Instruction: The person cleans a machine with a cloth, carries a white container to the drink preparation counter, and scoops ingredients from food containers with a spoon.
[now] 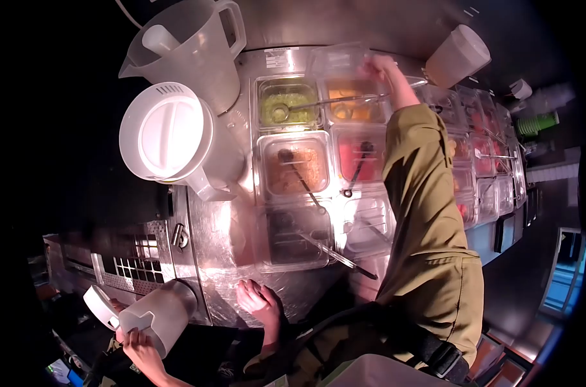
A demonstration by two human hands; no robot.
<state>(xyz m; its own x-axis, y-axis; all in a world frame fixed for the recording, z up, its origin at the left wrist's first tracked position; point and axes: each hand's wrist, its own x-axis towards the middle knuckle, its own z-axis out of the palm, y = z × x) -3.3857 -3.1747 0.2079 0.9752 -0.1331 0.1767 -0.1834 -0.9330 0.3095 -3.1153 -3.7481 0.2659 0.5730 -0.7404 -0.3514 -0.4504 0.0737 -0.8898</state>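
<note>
My right hand (382,66) reaches to the far row of the bins, fingers closed at the edge of a clear plastic lid (335,61), which is blurred. Below it sits a bin of orange pieces (348,111), a ladle handle (338,101) lying across it. Beside that, a bin of green contents (296,109) has the ladle's bowl in it. My left hand (259,302) is low over the steel counter's near side, fingers loosely bent and holding nothing. Nearest to it is a lidded dark bin (293,235) with a utensil handle (344,258) sticking out.
Large clear pitchers (203,58) and a white-lidded pitcher (164,132) stand at left. Another person's hand (138,351) holds a pitcher (167,313) at lower left. More lidded bins (486,151) line the right. A frosted container (457,58) stands behind; green cups (538,122) lie right.
</note>
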